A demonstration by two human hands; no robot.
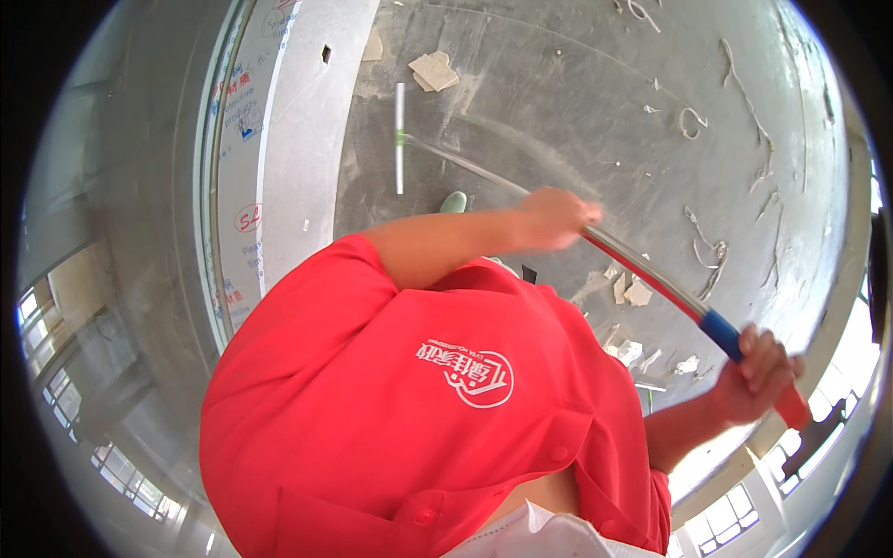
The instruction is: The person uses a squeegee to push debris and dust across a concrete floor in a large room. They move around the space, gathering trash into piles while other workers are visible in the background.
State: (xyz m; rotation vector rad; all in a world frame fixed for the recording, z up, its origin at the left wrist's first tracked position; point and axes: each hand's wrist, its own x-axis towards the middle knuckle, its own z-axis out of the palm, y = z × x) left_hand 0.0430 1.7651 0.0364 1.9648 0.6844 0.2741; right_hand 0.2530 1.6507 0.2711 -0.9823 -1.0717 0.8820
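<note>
A long metal pole point(481, 171) runs slantwise across the view, with a T-shaped head point(400, 167) at its far end: a narrow silvery bar with a green middle. My left hand point(558, 217), somewhat blurred, is closed around the pole's middle, just above a red stretch. At the near end, on the right, my right hand point(757, 376) grips the pole between its blue sleeve point(720, 335) and red end piece point(794, 408). The bar appears to lie against the grey floor; exact contact cannot be told.
Broken flat pieces point(436, 71) lie on the dusty grey floor beyond the bar. Strips and scraps point(750, 104) are scattered to the right, with more broken pieces point(636, 291) near the pole. A pale ledge point(307, 139) with a film-covered frame runs along the left. A shoe tip point(453, 202) shows below my left forearm's far side.
</note>
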